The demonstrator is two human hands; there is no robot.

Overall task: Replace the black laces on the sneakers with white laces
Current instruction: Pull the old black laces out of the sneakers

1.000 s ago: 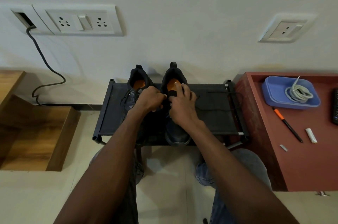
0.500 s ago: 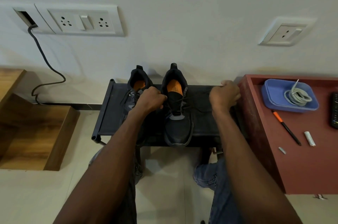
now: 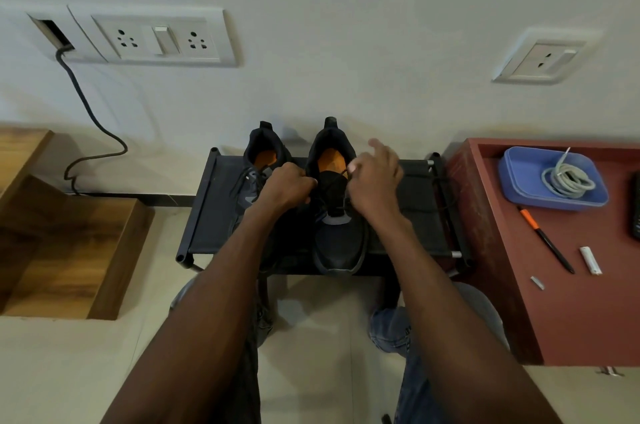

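Standing side by side on a low black fabric rack point(image 3: 214, 215) against the wall, two black sneakers with orange insoles point toward the person. On the right-side black sneaker point(image 3: 337, 215), the black lace point(image 3: 334, 186) crosses the tongue. The left hand point(image 3: 289, 186) is clenched at that sneaker's collar, seemingly gripping it. The right hand point(image 3: 375, 181) hovers over the eyelets, fingers loosely spread; whether it pinches the lace I cannot tell. The left-side black sneaker point(image 3: 258, 164) sits untouched. Just beside the rack, a red-brown surface point(image 3: 571, 319) carries a blue plastic tray point(image 3: 516, 177) with coiled white laces point(image 3: 566, 179).

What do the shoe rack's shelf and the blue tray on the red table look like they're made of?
The rack shelf looks like dark fabric stretched between black tubes, matte and slightly slack; I can't tell whether the tubes are metal or plastic. The blue tray looks like moulded plastic: smooth, rounded corners, soft sheen.
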